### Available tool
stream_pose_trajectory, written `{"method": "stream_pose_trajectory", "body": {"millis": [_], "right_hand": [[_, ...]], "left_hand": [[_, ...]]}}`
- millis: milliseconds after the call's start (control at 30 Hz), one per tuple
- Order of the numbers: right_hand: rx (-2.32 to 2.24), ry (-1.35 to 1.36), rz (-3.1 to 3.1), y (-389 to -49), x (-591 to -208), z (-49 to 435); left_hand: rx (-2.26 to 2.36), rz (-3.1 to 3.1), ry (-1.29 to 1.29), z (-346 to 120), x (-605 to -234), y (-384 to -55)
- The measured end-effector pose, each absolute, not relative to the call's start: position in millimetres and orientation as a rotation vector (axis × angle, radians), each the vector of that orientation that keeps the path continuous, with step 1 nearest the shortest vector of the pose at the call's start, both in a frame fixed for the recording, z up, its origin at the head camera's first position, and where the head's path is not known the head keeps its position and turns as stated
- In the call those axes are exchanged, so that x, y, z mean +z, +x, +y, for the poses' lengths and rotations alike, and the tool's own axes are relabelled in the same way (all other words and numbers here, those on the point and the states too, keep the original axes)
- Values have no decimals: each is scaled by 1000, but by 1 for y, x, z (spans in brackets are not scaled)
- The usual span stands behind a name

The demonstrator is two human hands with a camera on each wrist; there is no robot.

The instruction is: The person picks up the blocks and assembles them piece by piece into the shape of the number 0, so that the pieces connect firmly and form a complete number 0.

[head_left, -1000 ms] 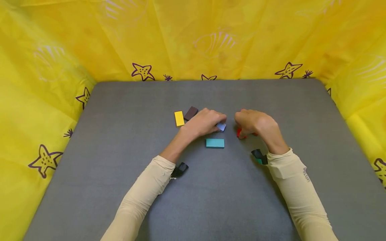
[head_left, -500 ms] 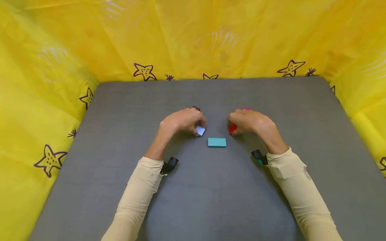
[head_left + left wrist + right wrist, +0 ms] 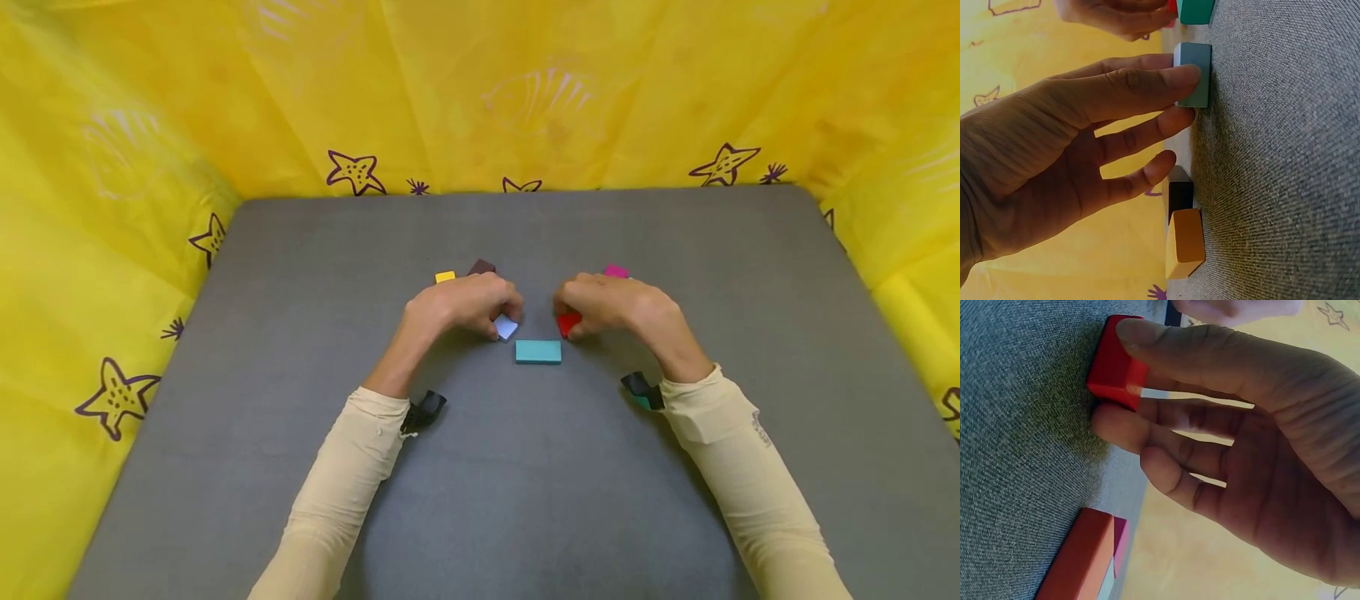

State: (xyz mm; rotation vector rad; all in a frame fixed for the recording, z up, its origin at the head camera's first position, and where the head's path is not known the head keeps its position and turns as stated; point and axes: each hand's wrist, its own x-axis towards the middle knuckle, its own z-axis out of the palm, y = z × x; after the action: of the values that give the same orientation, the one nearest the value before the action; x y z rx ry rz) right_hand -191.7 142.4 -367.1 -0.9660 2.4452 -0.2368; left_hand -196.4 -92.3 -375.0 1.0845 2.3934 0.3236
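Pinches a light-blue rectangular block (image 3: 506, 327) between thumb and fingers of the left hand (image 3: 463, 302); likewise pinches a red rectangular block (image 3: 568, 323) in the right hand (image 3: 617, 302). Holds both close to the gray tabletop (image 3: 480, 483), well apart from each other, just beyond a teal rectangular block (image 3: 537, 352). Has a yellow block (image 3: 445, 277) and dark brown block (image 3: 482, 267) beyond the left hand, a magenta block (image 3: 617, 271) beyond the right.

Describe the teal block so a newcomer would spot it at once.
On the grey table, look between the left hand and right hand. Just nearer the wearer lies the teal block, long side crosswise; unlike the pinched light-blue block and red block, it is unheld.
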Motion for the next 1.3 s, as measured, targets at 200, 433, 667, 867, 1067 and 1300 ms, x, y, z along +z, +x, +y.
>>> {"method": "stream_pose_trajectory", "body": {"millis": [200, 433, 667, 867, 1067, 1300], "right_hand": [[-231, -948, 2425, -192, -367, 139], [-259, -1010, 2376, -193, -367, 139], [-271, -993, 2362, -195, -368, 139], [-280, -1012, 2351, -195, -370, 138], [-280, -1028, 2359, -195, -370, 139], [-269, -1028, 2369, -196, -370, 139]], "left_hand": [[335, 2371, 1077, -92, -375, -195], [340, 2357, 1070, -89, -375, -196], [349, 2349, 1066, -89, -375, -197], [350, 2340, 1059, -89, -376, -197], [342, 2346, 1076, -89, -377, -197], [348, 2341, 1069, -88, -377, -197]]}}
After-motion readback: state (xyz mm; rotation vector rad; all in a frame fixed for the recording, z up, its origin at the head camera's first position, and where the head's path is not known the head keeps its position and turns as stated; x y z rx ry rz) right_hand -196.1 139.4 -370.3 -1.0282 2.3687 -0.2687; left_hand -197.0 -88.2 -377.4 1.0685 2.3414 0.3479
